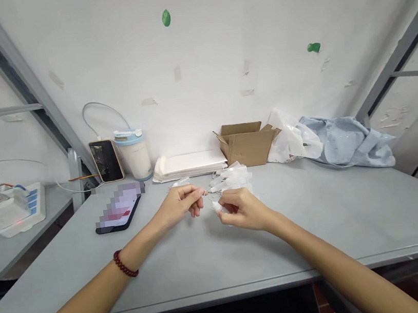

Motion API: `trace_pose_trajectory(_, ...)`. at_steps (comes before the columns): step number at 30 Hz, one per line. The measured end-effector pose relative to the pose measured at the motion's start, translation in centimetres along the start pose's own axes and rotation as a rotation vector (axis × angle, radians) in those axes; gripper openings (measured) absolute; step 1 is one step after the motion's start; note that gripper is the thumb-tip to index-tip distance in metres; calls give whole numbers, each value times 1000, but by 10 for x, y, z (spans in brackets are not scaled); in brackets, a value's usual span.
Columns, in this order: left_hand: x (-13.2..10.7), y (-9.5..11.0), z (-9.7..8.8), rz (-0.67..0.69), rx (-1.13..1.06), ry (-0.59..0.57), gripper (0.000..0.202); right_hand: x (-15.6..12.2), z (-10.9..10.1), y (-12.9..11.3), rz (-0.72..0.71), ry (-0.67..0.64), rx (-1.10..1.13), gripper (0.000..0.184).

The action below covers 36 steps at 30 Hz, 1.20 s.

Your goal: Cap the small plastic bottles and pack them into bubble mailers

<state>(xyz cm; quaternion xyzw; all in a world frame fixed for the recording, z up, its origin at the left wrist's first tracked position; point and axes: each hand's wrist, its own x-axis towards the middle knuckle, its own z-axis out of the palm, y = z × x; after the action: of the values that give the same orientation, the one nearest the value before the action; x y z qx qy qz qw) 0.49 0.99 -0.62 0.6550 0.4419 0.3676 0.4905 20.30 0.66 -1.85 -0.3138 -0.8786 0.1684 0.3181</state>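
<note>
Bare forearms (341, 263) span the flat grey tabletop (209, 265). The right hand (245, 209) has its grip on a small white plastic piece (216, 206), near the left hand (179, 204), fingertips pinched, contents unclear. Fine two-handed fitting seems underway; next calls for steady alignment.

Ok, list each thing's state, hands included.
Left hand: fingers curled, hold unclear
Right hand: gripping small white piece
White pieces: heaped
Cardboard box: open
Cup: lidded
Lying phone: screen lit
Standing phone: screen dark
White stack: lying flat
Plastic bag: crumpled
Blue cloth: bunched up
Power strip: indicator lit
</note>
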Motion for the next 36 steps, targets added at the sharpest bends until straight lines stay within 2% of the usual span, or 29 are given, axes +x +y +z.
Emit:
trace_pose_trajectory(11,-3,3,2,29,60,9,28,-1,1,-1,-49,-19,-70,27)
trace_pose_trajectory(21,-6,8,2,47,68,-66,27,-1,0,0,-26,11,-16,28)
trace_pose_trajectory(36,-6,7,3,59,84,-85,28,-1,-3,-4,26,-33,54,28)
